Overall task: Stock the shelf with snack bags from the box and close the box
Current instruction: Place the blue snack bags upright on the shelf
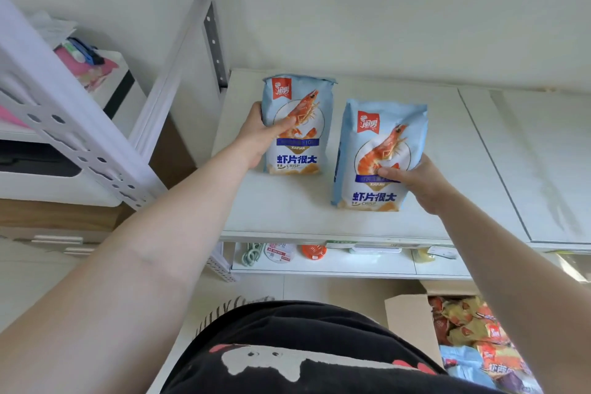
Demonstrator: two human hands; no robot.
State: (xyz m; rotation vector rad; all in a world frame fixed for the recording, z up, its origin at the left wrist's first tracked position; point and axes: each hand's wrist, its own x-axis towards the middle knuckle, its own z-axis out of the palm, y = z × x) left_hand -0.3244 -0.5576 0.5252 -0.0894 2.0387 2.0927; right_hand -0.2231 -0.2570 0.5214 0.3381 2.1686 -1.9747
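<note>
A: Head view showed the step plainly: two blue shrimp-crisp bags being stood on the white shelf [319, 217]. The left hand [259, 137] gripped the left bag [297, 125] by its side, thumb across the printed front, fingers wrapped behind.

B: And the other?

A: The right hand [419, 182] held the right bag [380, 153] low on its outer edge, thumb pressed on the front. That bag stood nearer the person than the left one, with a bare strip of shelf between the two.

B: So how should it have been done well?

A: My reading: each base needed to sit flat before the fingers let go (puffy bags tip easily), and the right bag wanted pushing back level with its neighbour, fronts facing out.

B: Much left?

A: Plenty, I judged. The open cardboard box [409, 317], below and behind the right hand on the floor, held many more snack packs [473, 326], and its flaps were not yet shut.
</note>
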